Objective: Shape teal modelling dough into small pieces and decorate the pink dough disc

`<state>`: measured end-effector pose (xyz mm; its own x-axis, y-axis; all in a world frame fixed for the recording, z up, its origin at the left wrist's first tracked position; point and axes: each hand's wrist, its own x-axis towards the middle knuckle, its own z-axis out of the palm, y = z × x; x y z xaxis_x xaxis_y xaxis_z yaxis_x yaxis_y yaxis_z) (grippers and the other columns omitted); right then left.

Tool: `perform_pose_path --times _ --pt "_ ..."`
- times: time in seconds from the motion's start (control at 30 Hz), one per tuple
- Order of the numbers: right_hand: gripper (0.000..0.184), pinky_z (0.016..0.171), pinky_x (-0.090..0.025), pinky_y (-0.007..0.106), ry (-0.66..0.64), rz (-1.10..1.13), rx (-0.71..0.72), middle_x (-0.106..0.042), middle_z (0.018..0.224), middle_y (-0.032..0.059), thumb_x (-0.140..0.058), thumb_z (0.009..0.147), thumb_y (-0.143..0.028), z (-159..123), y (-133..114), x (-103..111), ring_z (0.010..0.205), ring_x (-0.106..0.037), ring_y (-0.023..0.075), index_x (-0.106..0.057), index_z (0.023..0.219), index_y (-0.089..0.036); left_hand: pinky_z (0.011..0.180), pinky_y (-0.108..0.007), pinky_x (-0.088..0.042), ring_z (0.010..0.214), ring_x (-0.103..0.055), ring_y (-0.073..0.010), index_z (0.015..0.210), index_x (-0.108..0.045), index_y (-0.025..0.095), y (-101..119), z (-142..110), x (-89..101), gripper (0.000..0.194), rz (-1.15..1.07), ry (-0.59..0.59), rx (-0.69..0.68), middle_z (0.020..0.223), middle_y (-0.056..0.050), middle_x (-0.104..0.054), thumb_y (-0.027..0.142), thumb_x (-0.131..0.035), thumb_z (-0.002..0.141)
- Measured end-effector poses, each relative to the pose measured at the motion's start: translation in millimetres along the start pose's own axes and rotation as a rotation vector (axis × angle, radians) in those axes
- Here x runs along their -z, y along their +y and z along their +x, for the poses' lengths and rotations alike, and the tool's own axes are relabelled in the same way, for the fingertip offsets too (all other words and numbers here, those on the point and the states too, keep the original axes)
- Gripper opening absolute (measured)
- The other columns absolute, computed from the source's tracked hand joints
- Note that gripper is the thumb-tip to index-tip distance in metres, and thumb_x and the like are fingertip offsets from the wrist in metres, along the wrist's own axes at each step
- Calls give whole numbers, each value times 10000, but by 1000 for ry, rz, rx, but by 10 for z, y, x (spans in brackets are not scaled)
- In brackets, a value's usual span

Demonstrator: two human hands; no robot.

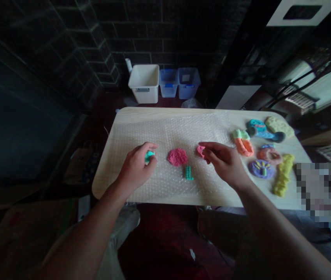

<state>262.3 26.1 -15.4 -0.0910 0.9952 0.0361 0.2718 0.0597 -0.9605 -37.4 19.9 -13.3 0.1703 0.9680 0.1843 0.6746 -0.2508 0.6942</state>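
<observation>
Forearms (282,233) nearest cam. L hand (134,167) curled round mint pc (149,156); R hand (226,163) at small pink pc (200,151), grip unclear. Hands apart; betw. them: round pink pc (177,157), green strip (188,172), loose, unjoined. Prob. part-done: multicolour shapes (244,147) R of R hand look assembled.

Glossy bubble wrap (165,132), pale wood-grain table (296,194), 2 translucent blue plastic bins (179,83), rough dark brick wall (150,23)

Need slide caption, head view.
Two bare hands over clear bubble wrap, a round pink knitted-looking piece between them, colourful soft pieces at right.
</observation>
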Motion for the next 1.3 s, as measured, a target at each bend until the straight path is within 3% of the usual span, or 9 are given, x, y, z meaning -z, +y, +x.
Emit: perform_pose_path --times 0.17,0.33,0.43,0.6,0.7,0.77,0.87,1.0,1.3 --pt "320 572 -513 294 -37 30 -19 -713 778 66 -729 949 -434 -36 -29 -25 633 -610 138 -792 999 -125 1006 -455 -566 1099 -687 -273 1130 -686 197 -74 -25 -81 241 192 -46 -188 1127 -89 -736 79 -577 950" --pt "408 471 -482 286 -18 14 -87 -681 614 50 -745 931 -529 -56 -101 -17 489 -598 128 -741 802 -143 1052 -446 -567 1158 -660 -261 1136 -709 185 -124 2 -156 263 198 15 -198 1214 -103 -630 39 -604 943" --pt "440 462 -508 290 -36 74 -113 -708 613 58 -842 839 -567 -54 -49 -21 469 -629 141 -713 771 -153 1050 -457 -569 1155 -650 -269 1135 -708 197 -146 -6 -173 257 204 -28 -182 1196 -90 -609 69 -678 914" --pt "470 732 -666 380 -66 206 -129 -809 836 107 -971 681 -541 -39 112 -18 746 -776 223 -754 852 -160 1077 -493 -536 1185 -624 -301 1191 -702 184 -1 -83 -130 242 219 -27 -214 1212 -118 -615 213 -690 951" --pt "509 836 -687 434 -81 231 -144 -818 919 113 -908 742 -618 -45 151 -23 826 -794 237 -785 927 -161 1058 -494 -528 1168 -624 -308 1199 -705 183 178 -140 -185 236 211 8 -246 1180 -129 -628 247 -646 980" --pt "526 791 -692 424 -91 207 -155 -811 862 113 -836 810 -666 -53 143 -28 779 -793 230 -775 909 -152 996 -468 -547 1088 -652 -295 1174 -706 183 308 -179 -283 212 174 -85 -256 1116 -122 -664 258 -623 994" --pt "500 614 -636 334 -90 131 -135 -782 729 96 -846 821 -634 -56 102 -22 625 -739 188 -752 828 -143 922 -429 -556 1027 -690 -286 1102 -697 184 472 -224 -461 153 125 -245 -179 1119 -132 -717 276 -618 1009" --pt "465 478 -488 268 -41 55 -89 -699 574 40 -928 741 -576 -42 54 8 483 -594 126 -738 702 -153 841 -412 -547 923 -715 -287 971 -665 176 579 -224 -632 142 124 -295 -6 990 -124 -749 311 -642 1009" --pt "422 662 -591 319 -203 80 -66 -799 761 88 -820 872 -581 -71 98 -16 691 -730 190 -842 870 -160 751 -366 -496 834 -735 -267 1007 -679 185 601 -169 -814 117 69 -290 151 905 -100 -772 295 -693 972"
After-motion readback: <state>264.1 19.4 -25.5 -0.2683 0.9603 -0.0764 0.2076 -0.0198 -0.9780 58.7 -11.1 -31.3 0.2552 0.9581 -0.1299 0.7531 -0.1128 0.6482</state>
